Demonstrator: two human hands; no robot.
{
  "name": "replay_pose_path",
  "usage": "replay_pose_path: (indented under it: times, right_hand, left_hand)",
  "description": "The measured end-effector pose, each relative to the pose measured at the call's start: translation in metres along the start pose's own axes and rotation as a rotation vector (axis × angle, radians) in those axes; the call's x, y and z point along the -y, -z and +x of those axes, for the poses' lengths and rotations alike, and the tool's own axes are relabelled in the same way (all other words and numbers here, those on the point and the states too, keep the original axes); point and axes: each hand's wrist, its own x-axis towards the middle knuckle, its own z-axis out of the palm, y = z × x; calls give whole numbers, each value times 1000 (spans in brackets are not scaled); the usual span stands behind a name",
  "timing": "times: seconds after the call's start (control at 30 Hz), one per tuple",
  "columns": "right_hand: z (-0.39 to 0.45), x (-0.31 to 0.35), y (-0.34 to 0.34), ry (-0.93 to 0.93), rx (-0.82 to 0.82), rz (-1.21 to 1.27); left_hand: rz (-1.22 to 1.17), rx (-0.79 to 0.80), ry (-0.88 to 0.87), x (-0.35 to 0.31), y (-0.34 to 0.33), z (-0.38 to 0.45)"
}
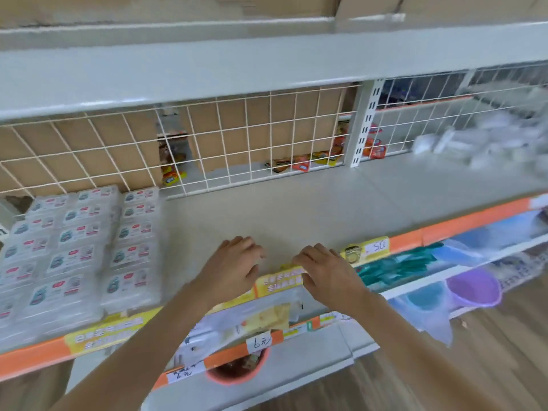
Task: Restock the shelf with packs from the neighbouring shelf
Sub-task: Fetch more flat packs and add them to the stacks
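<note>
Both bare forearms reach up from the lower edge toward 12 o'clock, the left from about 7 o'clock, the right from about 5 o'clock. The left hand (234,264) and right hand (324,272) lie palm down, side by side but apart. Their fingers are loosely curled, holding nothing.

The packs (74,247) stand in rows on the left end of the shelf (296,209), reaching from its front edge back to the wire grid (207,143) along its rear edge; the left hand (234,262) and the right hand (323,271) hover side by side over the front edge near the middle; a blurred heap of bags (474,143) lies at the far right rear corner; small packets (296,166) lie behind the grid
</note>
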Motion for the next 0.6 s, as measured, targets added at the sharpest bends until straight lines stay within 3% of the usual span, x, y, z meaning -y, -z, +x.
replay_pose_path:
  times: [0.33, 0.6]
  right_hand:
    - [-161, -163, 78, -373, -25, -137]
    - [-237, -246, 106, -583, -61, -152]
  left_hand:
    - [-71, -49, -319, -201, -65, 156]
    - [-145, 78, -448, -313, -115, 229]
